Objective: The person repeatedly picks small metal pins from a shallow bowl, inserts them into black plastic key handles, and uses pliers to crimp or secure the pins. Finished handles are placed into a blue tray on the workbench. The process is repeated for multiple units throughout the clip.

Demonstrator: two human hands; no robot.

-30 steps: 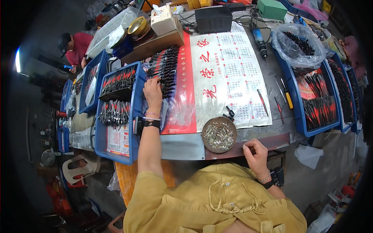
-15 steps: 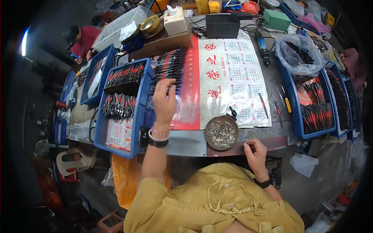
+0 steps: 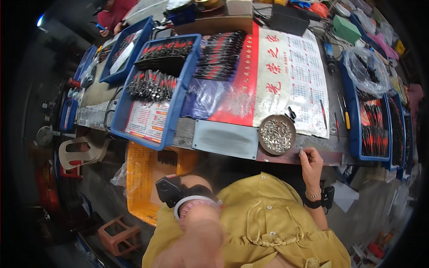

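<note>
My left hand is raised close to the camera at the bottom, blurred, with its fingers out of sight; whether it holds anything cannot be seen. My right hand rests by the table's front edge, fingers curled in and thumb against them. What may be between those fingers is hidden. Just left of it sits a round brown bowl full of small silvery metal pins. Small black parts lie against the bowl's far side. Farther back, slim black-and-red tools lie in a dense row on plastic sheeting.
A blue tray on the left holds similar tools in bundles; another blue tray stands right. A yellow-handled screwdriver and a blue power driver lie nearby. Below the table is an orange basket. Another person works far left.
My left hand has left the row of tools and come back toward me, up close to the camera. My right hand stays near the bowl and table edge. The view has shifted.
</note>
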